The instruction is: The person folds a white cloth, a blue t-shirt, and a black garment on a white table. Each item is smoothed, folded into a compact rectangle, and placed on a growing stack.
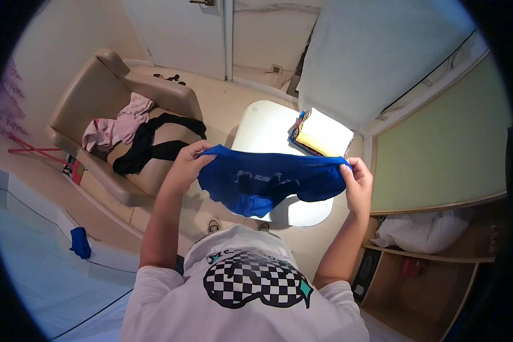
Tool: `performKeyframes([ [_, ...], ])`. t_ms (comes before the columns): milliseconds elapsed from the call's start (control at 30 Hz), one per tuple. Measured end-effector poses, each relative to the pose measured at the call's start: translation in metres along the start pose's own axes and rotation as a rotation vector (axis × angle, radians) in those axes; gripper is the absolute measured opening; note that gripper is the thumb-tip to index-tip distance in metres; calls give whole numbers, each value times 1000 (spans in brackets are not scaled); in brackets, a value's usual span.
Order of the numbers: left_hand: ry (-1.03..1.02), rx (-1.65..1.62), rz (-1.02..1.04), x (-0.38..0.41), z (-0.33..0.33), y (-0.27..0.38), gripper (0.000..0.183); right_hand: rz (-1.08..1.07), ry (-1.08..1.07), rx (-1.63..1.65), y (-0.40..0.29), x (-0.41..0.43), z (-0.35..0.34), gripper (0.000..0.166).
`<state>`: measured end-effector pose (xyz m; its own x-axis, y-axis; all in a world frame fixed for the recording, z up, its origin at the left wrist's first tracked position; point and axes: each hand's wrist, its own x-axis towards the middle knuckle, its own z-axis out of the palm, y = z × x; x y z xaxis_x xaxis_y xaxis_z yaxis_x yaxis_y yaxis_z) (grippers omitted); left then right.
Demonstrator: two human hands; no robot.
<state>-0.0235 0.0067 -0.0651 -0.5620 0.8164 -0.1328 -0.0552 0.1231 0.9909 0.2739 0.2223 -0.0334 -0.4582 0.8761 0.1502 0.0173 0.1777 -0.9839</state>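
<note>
A blue piece of cloth clothing (273, 179) with pale printing is stretched between my two hands, its upper edge pulled nearly straight and its lower part hanging loose. My left hand (194, 160) pinches one upper corner between thumb and fingers. At the other upper corner, my right hand (357, 179) grips the fabric the same way. Behind and below the garment stands a low white table (260, 124), partly hidden by it. On the table's far right part lies a stack of folded cloths (325, 134), with white, yellow, blue and patterned layers.
To the left, a beige armchair (89, 85) holds a pink garment (126, 119) and a black garment (141, 149). A small blue cloth (80, 243) hangs at the lower left. On the right, a wooden shelf unit (427, 286) contains a white bag (423, 231).
</note>
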Motion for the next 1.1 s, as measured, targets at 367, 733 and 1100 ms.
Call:
performKeyframes([
  [367,-157,-6,-124,1,-2,0,16,191,-131,-134,9,5,-5,16],
  [733,-8,335,50,13,3,-13,20,171,-171,-2,11,15,11,9],
  [1100,264,-297,-51,28,39,1,22,334,-215,267,3,16,82,25],
])
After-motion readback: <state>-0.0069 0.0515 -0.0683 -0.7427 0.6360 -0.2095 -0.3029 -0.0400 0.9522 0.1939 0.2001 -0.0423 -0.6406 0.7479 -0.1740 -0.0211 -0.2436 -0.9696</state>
